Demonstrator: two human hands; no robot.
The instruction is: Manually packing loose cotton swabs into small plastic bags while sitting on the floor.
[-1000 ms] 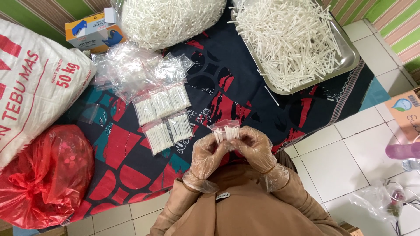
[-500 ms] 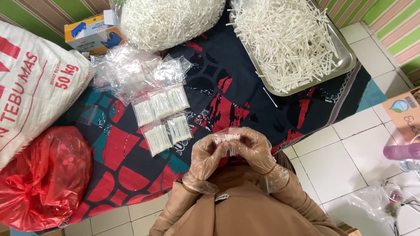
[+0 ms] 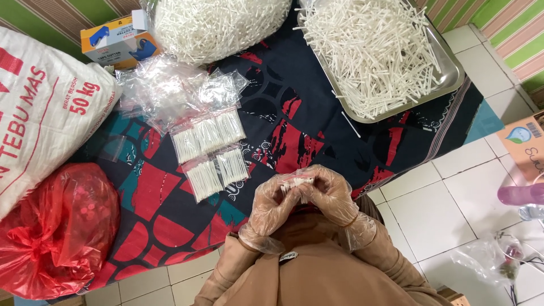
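The light is bright and even, like daylight or a big lamp from above. Shadows are very soft. The metal tray (image 3: pixel 453 73) shines a little along its rim. The clear bags (image 3: pixel 170 90) sparkle with small white spots of glare, and the red plastic bag (image 3: pixel 51 232) is glossy too. The thin plastic gloves on the left hand (image 3: pixel 272 204) and right hand (image 3: pixel 331 195) catch some light. Most of the picture is sharp. The hands look a tiny bit soft. Straight tile lines bend slightly near the edges.
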